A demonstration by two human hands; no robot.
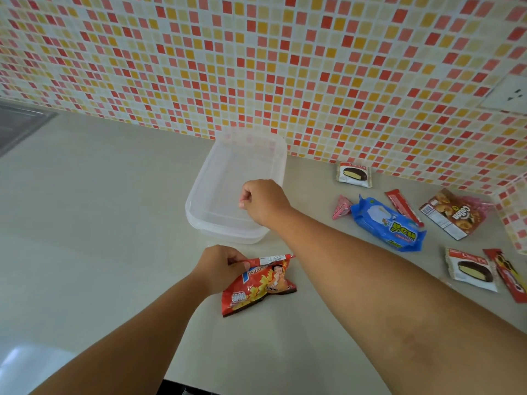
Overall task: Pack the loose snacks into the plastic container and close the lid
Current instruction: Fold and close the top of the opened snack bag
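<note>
On the counter (99,209) by the tiled wall, the container (228,178) sat with its lid apparently still on, though it's all clear plastic so I couldn't say for sure. My right hand (263,202) was over its near right edge with the fingers curled up tight; looked like it was at the lid rim to pop it open, but I couldn't tell if it actually had hold of anything. My left hand (219,267) was pinching the top seam of the red chip bag (258,286), just in front of the box, probably so it'd go in first. Everything else was spread out well to the right: blue pack (387,223), cakes, red bars, all still loose. So basically nothing packed yet.
</note>
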